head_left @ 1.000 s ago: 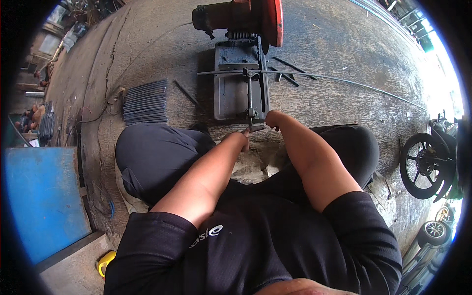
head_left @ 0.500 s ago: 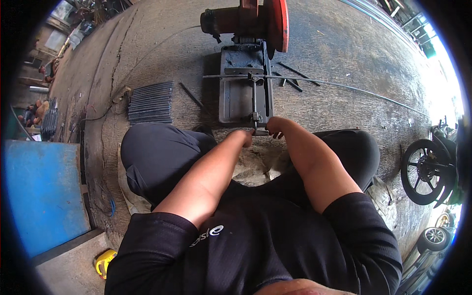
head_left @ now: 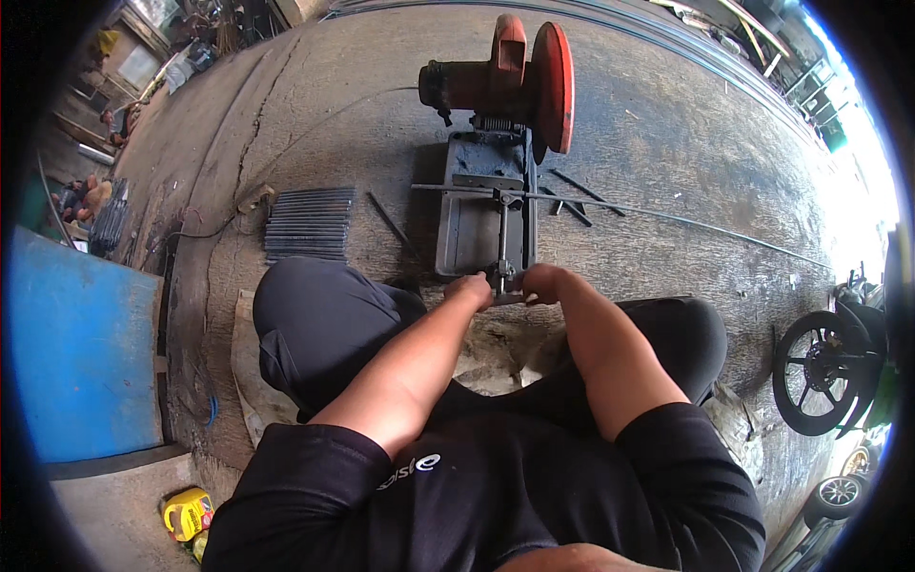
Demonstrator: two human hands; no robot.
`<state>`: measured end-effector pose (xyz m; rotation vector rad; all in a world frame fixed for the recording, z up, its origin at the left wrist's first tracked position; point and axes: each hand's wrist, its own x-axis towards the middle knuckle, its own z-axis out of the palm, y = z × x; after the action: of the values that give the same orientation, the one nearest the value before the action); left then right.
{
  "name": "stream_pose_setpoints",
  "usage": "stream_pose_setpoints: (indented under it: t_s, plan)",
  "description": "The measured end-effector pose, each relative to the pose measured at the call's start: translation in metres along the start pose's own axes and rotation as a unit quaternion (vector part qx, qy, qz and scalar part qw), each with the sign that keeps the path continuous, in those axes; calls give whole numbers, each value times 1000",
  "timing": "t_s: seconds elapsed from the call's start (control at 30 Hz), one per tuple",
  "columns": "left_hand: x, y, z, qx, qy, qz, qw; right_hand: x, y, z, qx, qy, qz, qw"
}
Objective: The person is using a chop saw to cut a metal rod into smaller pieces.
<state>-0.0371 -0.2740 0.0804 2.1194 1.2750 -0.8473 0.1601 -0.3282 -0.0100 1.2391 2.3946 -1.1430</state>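
Note:
A chop saw stands before me, its red blade guard (head_left: 555,88) and motor (head_left: 467,84) raised above a dark metal base (head_left: 457,250). Across that base lies a long thin metal rod (head_left: 658,212), at the jaw of the saw's vise. The vise screw (head_left: 503,229) runs from the jaw toward me. At its near end, my left hand (head_left: 472,290) is closed beside the screw on the left. My right hand (head_left: 543,282) curls closed at the base's near right corner. What the fingers hold is hidden.
A row of cut dark rods (head_left: 310,224) lies left of the saw, with a single loose piece (head_left: 389,215) between. Several short offcuts (head_left: 572,205) rest to the right. Farther out are a blue panel (head_left: 81,353), a yellow container (head_left: 188,513) and a motorcycle wheel (head_left: 815,372).
The view has shifted, so the saw sits lower in the picture. My left hand has moved closer to the vise screw's near end, and my right hand's fingers are curled in more.

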Motion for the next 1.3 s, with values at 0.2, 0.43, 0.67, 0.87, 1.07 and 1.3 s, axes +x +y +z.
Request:
stream_pose_setpoints:
  t_s: [0.2,0.43,0.67,0.87,1.07,1.3]
  plan:
    - [10,-3,2,-59,2,-26,998,7,4,-9,548,276,143,777]
    - [45,-18,4,-217,68,-15,974,33,-39,-49,518,333,83,783]
    - [101,-33,-54,-324,202,-78,921,98,-22,-110,732,405,201,510]
    - [178,-58,-98,-381,214,-141,888,164,21,-133,758,430,262,415]
    - [229,-65,-106,-431,165,-301,835,204,66,-128,700,412,412,413]
    - [267,-65,-107,-510,186,-280,792,201,43,-151,790,425,383,220]
